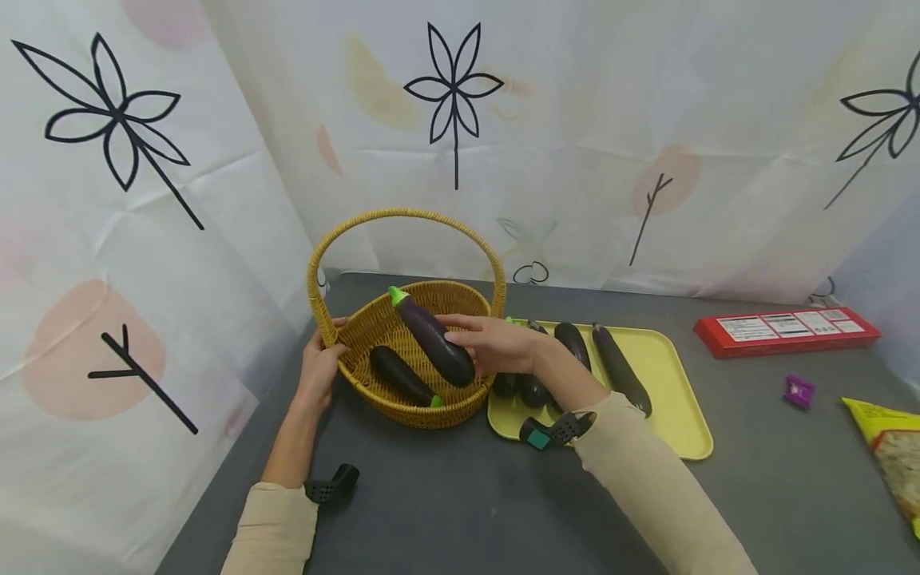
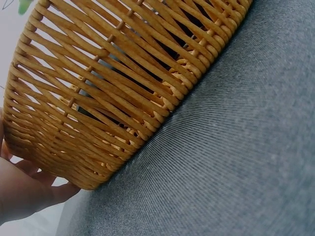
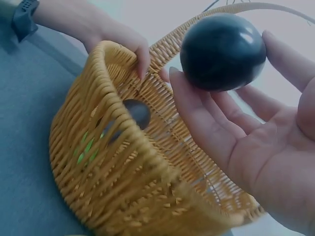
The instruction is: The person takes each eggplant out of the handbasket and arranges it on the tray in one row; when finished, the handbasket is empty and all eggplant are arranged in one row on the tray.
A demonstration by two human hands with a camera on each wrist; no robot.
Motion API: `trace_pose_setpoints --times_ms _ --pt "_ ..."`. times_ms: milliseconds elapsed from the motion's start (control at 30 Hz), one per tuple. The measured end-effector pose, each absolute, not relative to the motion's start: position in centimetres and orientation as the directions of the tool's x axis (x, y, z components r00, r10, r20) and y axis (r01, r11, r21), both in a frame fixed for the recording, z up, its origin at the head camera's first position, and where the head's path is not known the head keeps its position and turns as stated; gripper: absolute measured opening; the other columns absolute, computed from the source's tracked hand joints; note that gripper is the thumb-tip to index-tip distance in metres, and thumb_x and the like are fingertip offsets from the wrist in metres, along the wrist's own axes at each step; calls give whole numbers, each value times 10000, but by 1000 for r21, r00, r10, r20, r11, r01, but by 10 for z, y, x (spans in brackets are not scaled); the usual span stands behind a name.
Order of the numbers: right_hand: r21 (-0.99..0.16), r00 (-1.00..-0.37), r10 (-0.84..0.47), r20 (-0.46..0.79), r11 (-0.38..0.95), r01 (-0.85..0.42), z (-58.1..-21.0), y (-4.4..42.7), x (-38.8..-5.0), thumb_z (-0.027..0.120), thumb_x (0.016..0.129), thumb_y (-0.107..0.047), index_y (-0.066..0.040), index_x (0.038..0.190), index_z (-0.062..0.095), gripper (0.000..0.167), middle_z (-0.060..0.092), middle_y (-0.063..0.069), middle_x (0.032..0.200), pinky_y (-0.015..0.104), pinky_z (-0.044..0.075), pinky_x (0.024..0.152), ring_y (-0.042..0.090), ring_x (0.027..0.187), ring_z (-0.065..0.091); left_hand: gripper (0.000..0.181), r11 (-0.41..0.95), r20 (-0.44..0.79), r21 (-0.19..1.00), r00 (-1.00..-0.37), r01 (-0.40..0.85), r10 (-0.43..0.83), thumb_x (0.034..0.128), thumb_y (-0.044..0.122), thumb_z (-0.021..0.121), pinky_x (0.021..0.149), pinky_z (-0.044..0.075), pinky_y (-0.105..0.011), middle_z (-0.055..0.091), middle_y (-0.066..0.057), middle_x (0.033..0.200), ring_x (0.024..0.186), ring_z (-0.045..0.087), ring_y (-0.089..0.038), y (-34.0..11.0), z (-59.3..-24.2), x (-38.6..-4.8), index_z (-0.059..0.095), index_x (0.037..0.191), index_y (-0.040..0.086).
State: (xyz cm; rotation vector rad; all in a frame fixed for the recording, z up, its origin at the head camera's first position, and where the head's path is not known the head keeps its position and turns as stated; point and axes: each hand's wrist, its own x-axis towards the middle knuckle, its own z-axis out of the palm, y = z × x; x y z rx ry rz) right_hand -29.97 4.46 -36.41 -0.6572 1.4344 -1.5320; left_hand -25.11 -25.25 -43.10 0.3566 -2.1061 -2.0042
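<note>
A dark purple eggplant [image 1: 434,339] with a green stem end is held by my right hand [image 1: 497,342] above the wicker basket [image 1: 402,413]. In the right wrist view, thumb and fingers grip the held eggplant [image 3: 222,53] by its rounded end. Inside the basket lies another eggplant [image 1: 399,374], its green end toward the near right. My left hand [image 1: 319,369] holds the basket's left rim near the foot of the tall handle. Seen from the left wrist, the basket wall [image 2: 98,83] hides most of the left fingers.
Right of the basket, a yellow tray [image 1: 676,391] bears several eggplants, partly hidden by my right forearm. Farther right are a red box [image 1: 787,331], a small purple packet [image 1: 799,391] and a yellow bag [image 1: 894,455]. A patterned cloth [image 1: 575,144] hangs behind the grey table [image 1: 446,503].
</note>
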Motion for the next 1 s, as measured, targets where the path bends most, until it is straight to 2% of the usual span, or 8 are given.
trace_pose_setpoints --times_ms 267,433,567,667,867,1000 --pt "-966 -425 -875 -230 150 212 -365 88 -284 582 958 -270 -126 1532 160 727 391 168 1432 473 422 926 274 1233 457 485 51 -6 998 -952 -22 -305 932 -64 412 950 345 -453 389 -142 1411 1191 432 -316 -253 -431 -250 409 1405 41" --pt "-972 -447 -870 -208 134 192 -374 126 -282 532 982 -251 -138 1542 100 716 335 165 1470 459 414 928 255 1260 429 484 52 -5 998 -953 -22 -302 933 -64 410 945 340 -437 386 -145 1407 1193 429 -315 -253 -431 -250 408 1406 40" --pt "-964 -476 -860 -182 60 259 -386 156 -279 448 1017 -221 -121 1542 14 689 246 143 1495 458 398 945 256 1230 460 481 49 -11 998 -953 -27 -303 933 -65 411 938 345 -433 388 -148 1398 1190 432 -314 -253 -432 -251 409 1403 39" --pt "-952 -505 -848 -158 -6 307 -394 174 -277 397 1032 -212 -132 1541 29 633 240 150 1468 484 394 947 285 1185 492 479 46 -12 999 -951 -28 -310 929 -67 414 928 349 -421 394 -141 1397 1180 436 -302 -254 -432 -251 415 1396 37" --pt "-949 -566 -811 -147 -45 311 -407 197 -271 450 1012 -226 -216 1498 233 532 237 182 1406 496 411 932 307 1159 484 478 58 -11 998 -946 -31 -323 930 -60 414 928 345 -419 394 -132 1389 1157 436 -283 -254 -432 -252 420 1395 51" --pt "-949 -570 -809 -142 -53 311 -416 211 -267 507 986 -183 -159 1518 168 632 359 168 1365 484 403 949 333 1137 517 479 69 -22 997 -947 -47 -321 938 -52 414 931 342 -423 378 -139 1386 1167 430 -288 -253 -430 -250 415 1404 57"
